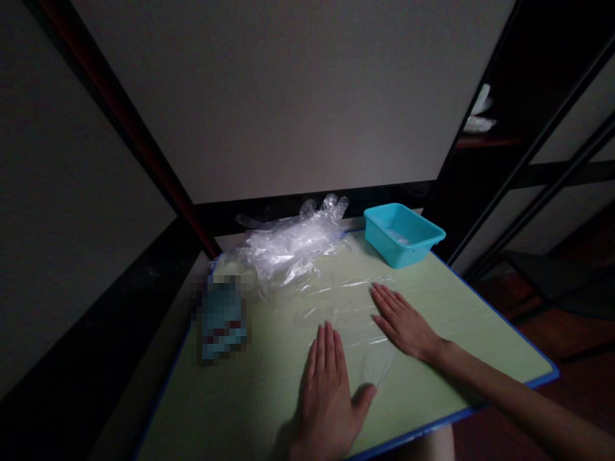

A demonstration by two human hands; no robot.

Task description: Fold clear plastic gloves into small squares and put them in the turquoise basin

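Observation:
A thin clear plastic glove (346, 314) lies spread on the pale green tabletop (461, 320), its outline faint. My left hand (329, 390) rests palm down at its near left side, fingers stretched out and thumb apart. On the right side, my right hand (401, 320) lies flat too, its fingertips touching the plastic's edge. Neither hand grips anything. Beyond them is a heaped pile of crumpled clear plastic gloves (293, 246), some glove fingers sticking up at the back.
A turquoise plastic basket (403, 250) with a little clear plastic inside stands at the back right. A blurred-out bluish packet (221, 320) lies at the left edge. Panelled walls (307, 96) border the table's back and left. A dark chair (562, 282) is off to the right.

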